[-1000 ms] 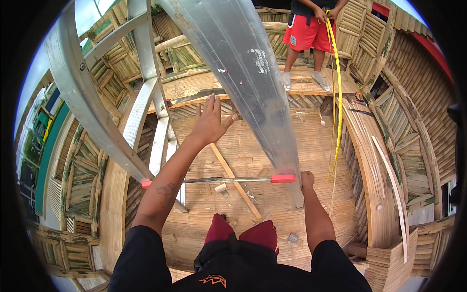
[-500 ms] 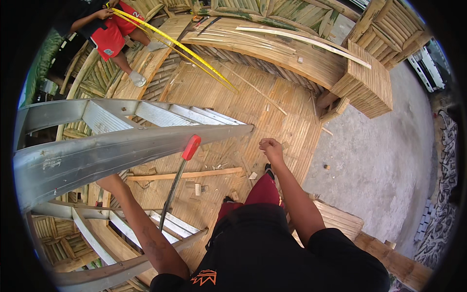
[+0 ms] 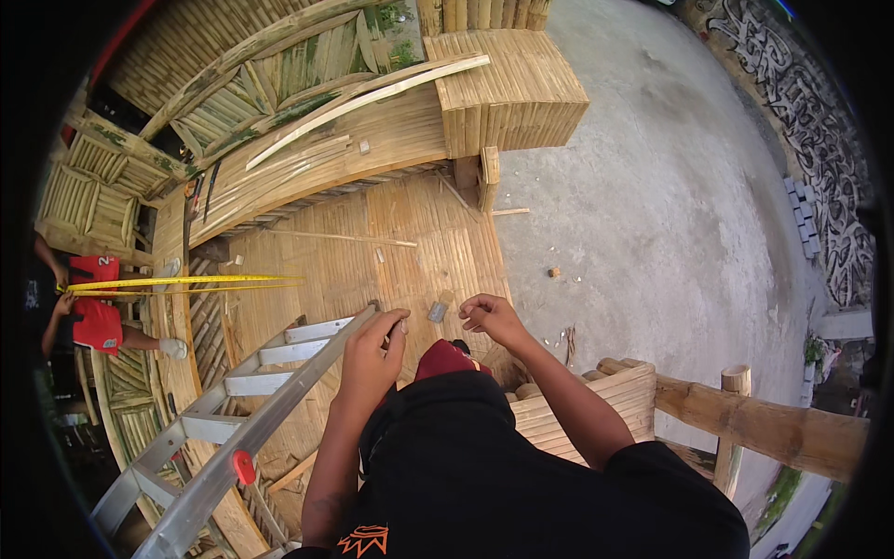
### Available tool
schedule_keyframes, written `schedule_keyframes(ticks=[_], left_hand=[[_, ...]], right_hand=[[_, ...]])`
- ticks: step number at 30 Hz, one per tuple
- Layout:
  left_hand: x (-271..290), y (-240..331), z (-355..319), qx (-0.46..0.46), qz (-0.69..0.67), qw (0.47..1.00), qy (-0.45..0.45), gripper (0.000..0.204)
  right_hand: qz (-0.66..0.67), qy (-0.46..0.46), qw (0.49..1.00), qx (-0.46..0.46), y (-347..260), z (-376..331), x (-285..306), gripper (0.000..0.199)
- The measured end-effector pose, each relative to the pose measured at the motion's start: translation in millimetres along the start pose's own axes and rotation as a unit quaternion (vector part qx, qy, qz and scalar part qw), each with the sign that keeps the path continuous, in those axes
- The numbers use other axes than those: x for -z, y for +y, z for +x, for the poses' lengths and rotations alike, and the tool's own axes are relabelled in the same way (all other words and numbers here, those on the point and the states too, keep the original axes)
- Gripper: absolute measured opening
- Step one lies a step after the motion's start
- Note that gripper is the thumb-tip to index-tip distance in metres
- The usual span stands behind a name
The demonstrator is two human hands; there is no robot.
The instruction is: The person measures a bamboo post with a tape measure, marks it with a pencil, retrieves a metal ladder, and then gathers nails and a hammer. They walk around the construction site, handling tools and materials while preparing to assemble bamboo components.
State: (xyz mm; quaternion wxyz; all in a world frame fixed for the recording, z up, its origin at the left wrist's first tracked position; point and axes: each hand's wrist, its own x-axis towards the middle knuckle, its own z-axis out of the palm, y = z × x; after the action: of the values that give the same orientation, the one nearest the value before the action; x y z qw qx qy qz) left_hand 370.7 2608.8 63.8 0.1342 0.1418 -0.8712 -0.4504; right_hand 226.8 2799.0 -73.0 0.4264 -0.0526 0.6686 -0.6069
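Note:
My left hand (image 3: 371, 361) is raised in front of me beside the upper end of an aluminium ladder (image 3: 279, 405). Its fingers are loosely bent, with a gap at the thumb, and nothing shows in it; I cannot tell whether it touches the rail. My right hand (image 3: 494, 319) hovers over the bamboo floor, fingers loosely curled and apart, also holding nothing visible. A small grey block (image 3: 437, 311) lies on the floor between the hands. Against the ladder's side rail sits a red handle (image 3: 244, 468); its long metal part is mostly hidden now.
At the left a co-worker in red shorts (image 3: 96, 321) holds a yellow tape measure (image 3: 186, 281) stretched over the floor. A bamboo bench (image 3: 400, 130) carries a long pale strip (image 3: 363, 107). Bamboo rails (image 3: 764, 421) stand at right, beside concrete ground (image 3: 643, 233).
My view has turned to the right, so the ladder, co-worker and tape appear lower and further left. My left hand has come from behind the ladder to in front of me.

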Motion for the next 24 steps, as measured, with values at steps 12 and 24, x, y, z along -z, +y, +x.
schedule_keyframes(ticks=[12, 24], left_hand=[[-145, 31, 241, -0.082, 0.045, 0.963, -0.255, 0.016], [-414, 108, 599, -0.204, 0.103, 0.900, -0.371, 0.021]], right_hand=[[0.197, 0.289, 0.937, -0.005, -27, 33, 190, 0.016], [0.227, 0.467, 0.854, 0.027, -157, 89, 424, 0.018]])
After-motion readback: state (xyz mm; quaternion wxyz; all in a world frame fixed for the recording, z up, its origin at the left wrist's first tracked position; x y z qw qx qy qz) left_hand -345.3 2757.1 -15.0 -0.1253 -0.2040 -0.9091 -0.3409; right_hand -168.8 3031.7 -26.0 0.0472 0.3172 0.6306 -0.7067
